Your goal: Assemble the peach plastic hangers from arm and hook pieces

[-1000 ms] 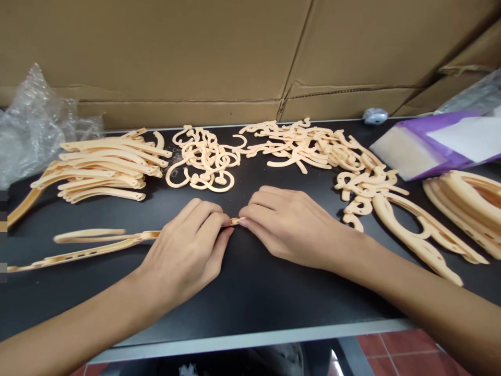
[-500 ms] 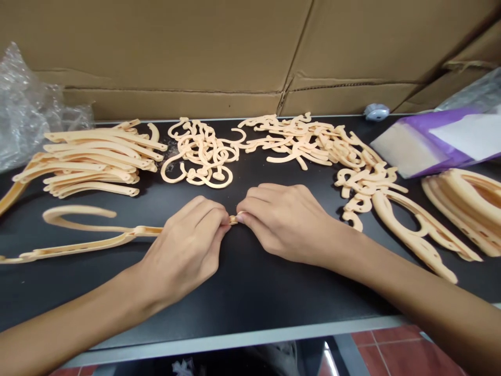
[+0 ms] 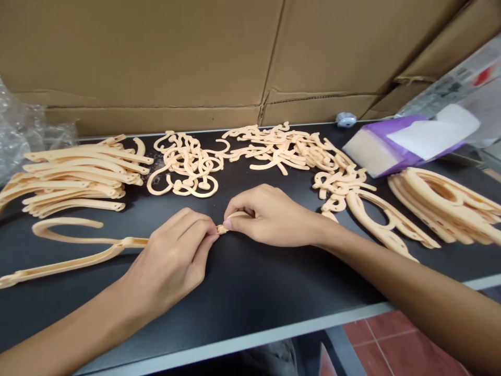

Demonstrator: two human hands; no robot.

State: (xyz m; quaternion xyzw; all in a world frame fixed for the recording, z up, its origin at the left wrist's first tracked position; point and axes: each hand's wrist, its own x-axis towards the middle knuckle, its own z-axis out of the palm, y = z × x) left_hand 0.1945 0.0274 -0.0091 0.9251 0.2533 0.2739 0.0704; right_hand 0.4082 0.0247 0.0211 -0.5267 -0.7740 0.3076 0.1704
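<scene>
A cream plastic clothes hanger lies at the left front, its hook pointing left and one arm running under my left hand. My left hand is closed, pinching that arm close to its tip. My right hand meets it there, thumb and fingers pinched around a small curved cream plastic piece mostly covered by the fingers. Thumb and piece touch or nearly touch the tip; the exact join is hidden.
Behind are piles of hanger arms, hooks and short curved pieces. Folded hangers stack at the right, near a purple-and-white package. Cardboard backs the black table. Clear plastic wrap sits far left.
The view has shifted, so the piles appear further left. My right hand has turned and its fingers have opened slightly, showing the curved piece. My left hand keeps its pinch on the hanger.
</scene>
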